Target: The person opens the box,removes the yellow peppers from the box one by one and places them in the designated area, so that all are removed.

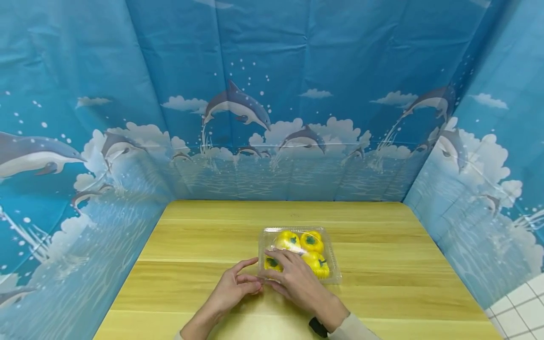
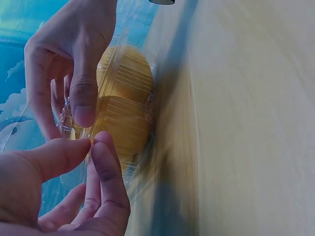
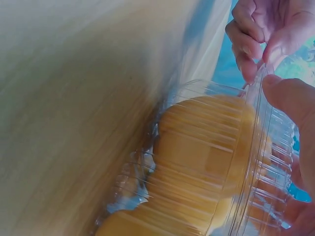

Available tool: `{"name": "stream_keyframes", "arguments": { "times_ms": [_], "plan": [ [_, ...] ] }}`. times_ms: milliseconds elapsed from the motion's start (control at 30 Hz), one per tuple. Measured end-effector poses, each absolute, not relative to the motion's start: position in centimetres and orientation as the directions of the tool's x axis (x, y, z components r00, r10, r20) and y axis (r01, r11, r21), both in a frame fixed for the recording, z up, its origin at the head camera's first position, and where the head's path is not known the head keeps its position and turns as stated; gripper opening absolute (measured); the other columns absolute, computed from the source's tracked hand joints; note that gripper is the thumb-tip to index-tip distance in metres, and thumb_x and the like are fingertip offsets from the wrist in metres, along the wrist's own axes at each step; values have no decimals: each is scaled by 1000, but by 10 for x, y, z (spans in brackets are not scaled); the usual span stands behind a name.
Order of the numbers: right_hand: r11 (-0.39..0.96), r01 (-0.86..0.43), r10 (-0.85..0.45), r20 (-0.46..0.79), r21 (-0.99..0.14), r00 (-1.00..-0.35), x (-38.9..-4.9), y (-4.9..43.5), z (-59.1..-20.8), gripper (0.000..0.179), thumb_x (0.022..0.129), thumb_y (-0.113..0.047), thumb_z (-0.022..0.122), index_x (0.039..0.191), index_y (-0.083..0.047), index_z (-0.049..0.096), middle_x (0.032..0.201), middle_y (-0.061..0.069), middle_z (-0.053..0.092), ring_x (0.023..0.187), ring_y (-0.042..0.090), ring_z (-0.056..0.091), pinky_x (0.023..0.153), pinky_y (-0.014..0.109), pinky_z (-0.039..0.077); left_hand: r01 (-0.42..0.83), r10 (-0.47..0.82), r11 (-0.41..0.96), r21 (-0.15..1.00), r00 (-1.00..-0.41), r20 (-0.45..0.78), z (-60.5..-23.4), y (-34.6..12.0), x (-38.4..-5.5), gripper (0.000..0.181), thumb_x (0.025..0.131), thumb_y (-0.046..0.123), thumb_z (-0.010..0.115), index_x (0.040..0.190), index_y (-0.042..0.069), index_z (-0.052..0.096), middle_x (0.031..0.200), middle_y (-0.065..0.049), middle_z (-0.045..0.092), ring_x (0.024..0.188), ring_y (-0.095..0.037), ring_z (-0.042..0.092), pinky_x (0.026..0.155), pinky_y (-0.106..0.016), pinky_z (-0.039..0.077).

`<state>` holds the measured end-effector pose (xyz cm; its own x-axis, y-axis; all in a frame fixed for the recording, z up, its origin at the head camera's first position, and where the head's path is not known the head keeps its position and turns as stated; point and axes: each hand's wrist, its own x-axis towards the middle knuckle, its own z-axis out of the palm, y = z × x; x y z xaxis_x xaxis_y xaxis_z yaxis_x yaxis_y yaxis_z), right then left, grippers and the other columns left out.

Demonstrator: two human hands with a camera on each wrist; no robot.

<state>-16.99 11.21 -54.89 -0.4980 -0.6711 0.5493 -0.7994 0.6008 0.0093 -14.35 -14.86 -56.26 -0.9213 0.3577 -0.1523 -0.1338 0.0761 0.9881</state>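
Pinching clear box [image 1: 335,270] near corner w/ L fingers [image 2: 106,166] + R fingers [image 1: 280,259]; packed w/ 4 yellow peppers [image 1: 313,259]; lidded; full closure poss. left.

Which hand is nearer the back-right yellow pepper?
Right. Right hand: on the clear container, in front and left of the pepper. Left hand: at the container's front-left corner, farther away.

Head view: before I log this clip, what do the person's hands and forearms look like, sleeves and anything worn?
Both the left hand and right hand are bare, with no gloves. Light beige sleeves show at the lower edge, only a sliver on the left. A small black item sits at the right wrist; its exact kind is unclear.
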Motion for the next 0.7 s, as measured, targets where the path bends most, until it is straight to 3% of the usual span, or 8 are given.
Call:
{"name": "stream_keyframes", "arguments": {
  "times_ms": [300,700],
  "plan": [
    [574,-819,-650,600,-15,-466,-171,109,-552,18,92,-31,102,107,-32,91,156,15,75,138,41,76,104,57,71,-237,346,-34,971,-914,-211,-563,-147,-145,82,109,4,79,180,5,38,134,-20,85,119,-34,86,112,-45,69],
    [616,-786,-627,642,60,-442,-167,104,-555,23,89,-31,105,102,-27,86,150,11,79,116,24,80,100,41,71,-309,373,-106,945,-894,-250,-564,-141,-147,77,110,5,78,176,-2,40,125,-16,88,113,-23,86,106,-33,70]
  ]
}}
